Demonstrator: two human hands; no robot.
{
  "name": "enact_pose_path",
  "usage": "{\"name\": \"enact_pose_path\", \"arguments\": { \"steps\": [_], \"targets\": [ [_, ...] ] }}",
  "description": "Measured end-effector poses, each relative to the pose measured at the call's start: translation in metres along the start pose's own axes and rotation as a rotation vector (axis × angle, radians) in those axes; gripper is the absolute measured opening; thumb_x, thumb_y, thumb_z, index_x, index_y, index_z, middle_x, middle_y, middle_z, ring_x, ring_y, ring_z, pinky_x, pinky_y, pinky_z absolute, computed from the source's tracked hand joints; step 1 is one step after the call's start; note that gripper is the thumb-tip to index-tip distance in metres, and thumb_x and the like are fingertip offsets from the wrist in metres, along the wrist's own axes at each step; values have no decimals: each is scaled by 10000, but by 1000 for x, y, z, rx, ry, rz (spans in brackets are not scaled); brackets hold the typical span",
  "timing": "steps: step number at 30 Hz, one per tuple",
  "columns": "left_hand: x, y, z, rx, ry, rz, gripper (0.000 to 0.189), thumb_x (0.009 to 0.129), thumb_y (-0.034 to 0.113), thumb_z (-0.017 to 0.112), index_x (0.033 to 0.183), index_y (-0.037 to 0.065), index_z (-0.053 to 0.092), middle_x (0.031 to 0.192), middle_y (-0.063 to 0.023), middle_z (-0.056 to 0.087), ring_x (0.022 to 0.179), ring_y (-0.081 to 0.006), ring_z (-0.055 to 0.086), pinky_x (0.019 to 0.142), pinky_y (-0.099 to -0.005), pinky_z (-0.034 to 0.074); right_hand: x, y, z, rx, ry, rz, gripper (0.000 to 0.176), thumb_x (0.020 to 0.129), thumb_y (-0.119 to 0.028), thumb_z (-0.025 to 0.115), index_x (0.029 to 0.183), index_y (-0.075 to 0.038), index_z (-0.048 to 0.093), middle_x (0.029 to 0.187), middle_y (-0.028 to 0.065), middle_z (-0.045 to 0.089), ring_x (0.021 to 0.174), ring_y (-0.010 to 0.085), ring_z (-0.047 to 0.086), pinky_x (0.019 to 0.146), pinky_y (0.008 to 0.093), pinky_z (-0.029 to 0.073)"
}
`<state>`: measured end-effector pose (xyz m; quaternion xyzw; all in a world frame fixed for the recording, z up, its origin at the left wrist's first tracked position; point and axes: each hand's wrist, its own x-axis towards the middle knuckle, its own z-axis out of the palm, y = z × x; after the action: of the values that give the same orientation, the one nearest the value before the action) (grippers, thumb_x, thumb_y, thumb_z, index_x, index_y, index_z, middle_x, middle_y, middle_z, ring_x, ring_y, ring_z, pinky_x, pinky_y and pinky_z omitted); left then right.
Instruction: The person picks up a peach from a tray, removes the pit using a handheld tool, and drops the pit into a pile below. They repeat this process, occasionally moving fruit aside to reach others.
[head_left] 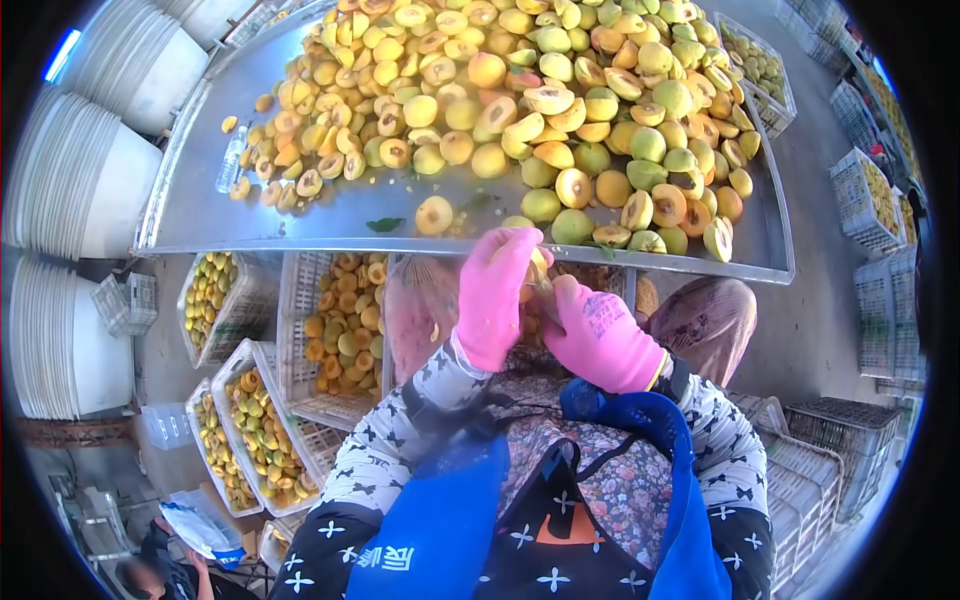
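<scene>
Both hands wear pink gloves and meet just over the near edge of the metal table [330, 243]. My left hand [495, 300] is closed around a yellow peach [538, 262], mostly hidden by the fingers. Close beside it on the right, my right hand [603, 338] is also closed, its thumb up near the peach. A thin, greyish thing shows between the hands, too small to name. Beyond them lies a heap of whole and halved peaches [460, 110], several with pits showing. A single peach half [434, 215] sits cut side up near the edge.
A clear plastic bottle [231, 160] and a green leaf [385, 225] lie on the table. Below its edge stands a crate [300, 300] of peach halves, with more crates [262, 352] to the left. Stacked white tubs [75, 180] line the far left. Another person [170, 565] is at lower left.
</scene>
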<state>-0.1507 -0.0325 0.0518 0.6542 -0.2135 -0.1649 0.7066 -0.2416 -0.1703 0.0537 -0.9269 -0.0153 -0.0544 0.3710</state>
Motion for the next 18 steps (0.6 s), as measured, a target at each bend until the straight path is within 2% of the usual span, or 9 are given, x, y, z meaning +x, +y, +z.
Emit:
{"name": "enact_pose_path", "arguments": {
  "steps": [2,4,5,6,9,10,13,16,18],
  "targets": [
    [-2,2,0,-36,26,-136,306,979,150,563,1236,-15,579,1086,-109,605,941,-172,617,825,-270,509,-3,5,10,-76,40,-23,281,807,-188,704,956,-61,503,796,154,602,750,373,654,615,486,495],
    [0,12,3,-238,59,-272,311,992,184,559,1226,-20,586,1079,-98,608,936,-158,620,828,-267,507,-2,6,9,-213,52,-44,300,800,-197,704,975,-64,499,802,139,602,736,359,649,622,472,492],
    [1,9,2,-187,29,-192,310,996,188,557,1222,-21,590,1079,-94,608,942,-150,620,826,-262,506,-1,6,2,-310,44,-47,301,802,-198,697,985,-68,497,809,130,603,724,349,644,625,462,487],
    [3,5,0,-139,-2,-109,308,1000,192,555,1219,-23,593,1079,-91,609,948,-143,620,824,-256,504,-1,9,-4,-491,89,-145,267,855,-239,620,1039,-75,516,845,97,593,704,257,642,645,397,480],
    [6,2,1,-25,-20,95,296,1002,206,560,1192,-16,604,1060,-84,624,957,-133,624,820,-245,501,2,5,-8,-577,82,-127,280,846,-244,631,1035,-73,515,850,86,581,697,233,631,644,389,476],
    [6,2,2,7,-13,150,290,1001,211,563,1181,-12,607,1050,-82,631,958,-131,626,819,-242,501,2,7,-6,-522,67,-135,268,854,-234,622,1027,-64,509,842,102,589,690,254,643,620,400,485],
    [4,12,8,-206,90,-163,274,986,229,588,1140,4,613,1003,-95,651,922,-145,636,806,-245,505,-2,9,8,-270,3,-38,271,860,-225,620,1019,-44,497,804,143,606,677,318,652,599,431,499],
    [6,18,8,-397,162,-375,239,953,208,639,1100,23,600,896,-60,640,851,-109,606,723,-230,489,-4,12,22,83,99,-141,280,866,-223,618,1005,-22,482,765,183,614,680,375,649,594,455,512],
    [6,17,5,-374,136,-353,235,959,195,627,1103,12,596,922,-79,640,847,-125,609,732,-240,495,-4,4,12,121,47,-125,298,861,-227,637,997,-17,475,757,196,613,689,389,642,595,464,509]
  ]
}}
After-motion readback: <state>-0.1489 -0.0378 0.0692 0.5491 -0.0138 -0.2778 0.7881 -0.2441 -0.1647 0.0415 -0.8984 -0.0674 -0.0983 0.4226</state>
